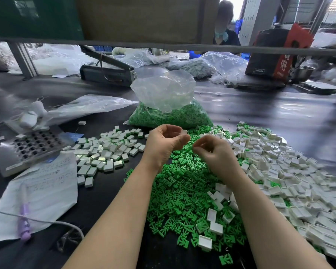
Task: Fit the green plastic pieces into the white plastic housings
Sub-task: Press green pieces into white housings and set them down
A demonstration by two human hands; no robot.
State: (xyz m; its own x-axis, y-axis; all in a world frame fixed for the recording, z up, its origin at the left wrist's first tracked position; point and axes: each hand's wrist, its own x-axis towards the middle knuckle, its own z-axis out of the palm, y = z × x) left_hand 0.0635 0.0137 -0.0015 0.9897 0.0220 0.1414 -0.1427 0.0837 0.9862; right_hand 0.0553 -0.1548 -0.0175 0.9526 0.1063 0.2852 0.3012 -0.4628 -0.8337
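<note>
1. Holding a white housing [183, 131] at its fingertips, the left hand [164, 141] is raised above the table [260, 105] with its fingers curled round the part.
2. The right hand [211, 150] sits just beside the left, fingers curled and thumb pinched to forefinger. What it pinches is too small to identify.
3. Both hands hover over the loose green pieces [178, 191], which lie in a heap directly beneath the forearms and spread toward the near edge.
4. To the right of that heap lies a large pile of white housings [289, 175], overlapping the green pieces along its left border.
5. To the left lies a smaller group of filled housings [105, 150], several showing green at their edges.
6. Behind the hands stands a clear plastic bag [169, 105], open at the top and filled with more green pieces.
7. At far left, a metal perforated block [30, 146] rests partly on a handwritten paper sheet [47, 187].
8. A purple pen [23, 220] and a white cable [47, 222] lie across that sheet.
9. Beyond the table, a seated person [224, 26] is visible behind a horizontal rail.
</note>
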